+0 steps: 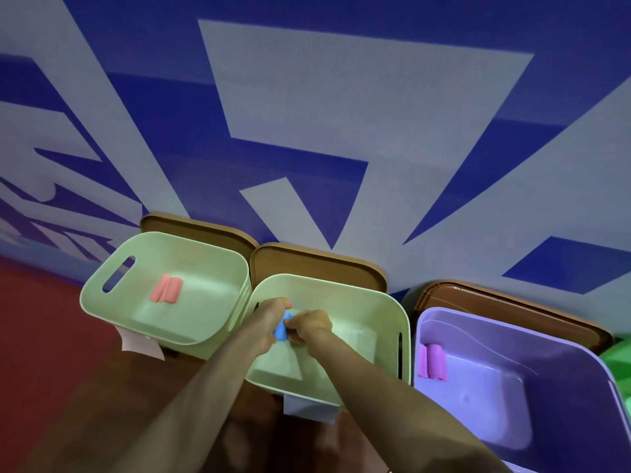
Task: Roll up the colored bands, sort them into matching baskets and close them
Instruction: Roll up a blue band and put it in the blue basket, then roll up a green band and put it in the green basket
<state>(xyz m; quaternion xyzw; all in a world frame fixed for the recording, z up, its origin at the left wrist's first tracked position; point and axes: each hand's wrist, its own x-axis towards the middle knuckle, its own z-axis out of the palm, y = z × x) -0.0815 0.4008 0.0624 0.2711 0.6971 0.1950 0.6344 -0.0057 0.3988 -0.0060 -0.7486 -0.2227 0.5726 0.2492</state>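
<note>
Both my hands hold a rolled blue band over the middle pale green basket. My left hand grips it from the left and my right hand pinches it from the right. A rolled pink band lies inside the left green basket. A rolled purple band lies in the purple basket on the right.
Three brown lids lean against the blue and grey wall behind the baskets. A paper label sticks out under the left basket and another under the middle one. Something green shows at the far right edge.
</note>
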